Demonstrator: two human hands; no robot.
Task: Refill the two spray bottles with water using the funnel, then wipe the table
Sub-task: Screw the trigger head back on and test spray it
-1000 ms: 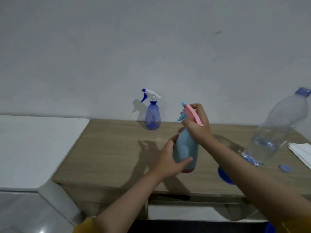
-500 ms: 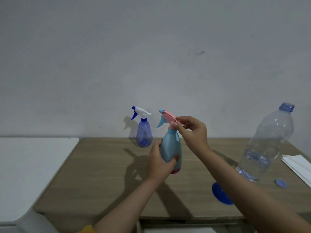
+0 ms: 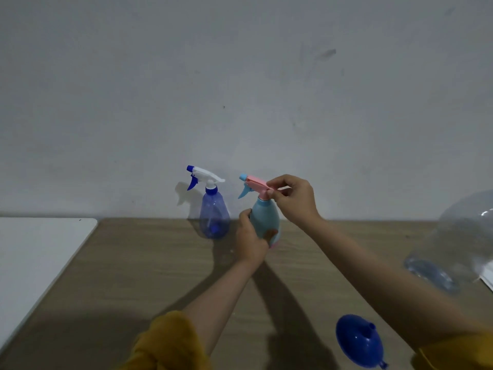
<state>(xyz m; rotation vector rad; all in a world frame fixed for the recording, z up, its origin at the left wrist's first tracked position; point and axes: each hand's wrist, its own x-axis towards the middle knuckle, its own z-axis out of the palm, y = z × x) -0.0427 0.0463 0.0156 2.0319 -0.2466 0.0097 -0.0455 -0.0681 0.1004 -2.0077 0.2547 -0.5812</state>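
Observation:
A light blue spray bottle (image 3: 264,216) with a pink trigger head stands on the wooden table (image 3: 149,273) near the wall. My left hand (image 3: 249,239) is wrapped around its body. My right hand (image 3: 293,198) pinches the back of its pink head. Just to its left stands a clear dark-blue spray bottle (image 3: 214,217) with a white and blue head, untouched. A blue funnel (image 3: 358,341) lies mouth-down on the table near the front, under my right forearm. A large clear water bottle (image 3: 458,236) stands at the right edge, partly cut off.
A white surface (image 3: 34,265) adjoins the table on the left. A white cloth or paper corner (image 3: 488,283) shows at the far right edge behind the big bottle. The grey wall rises directly behind the table.
Both hands have carried the light blue bottle away from me to beside the dark-blue bottle. My right hand shifted from around the head to pinching its rear. The view has moved closer.

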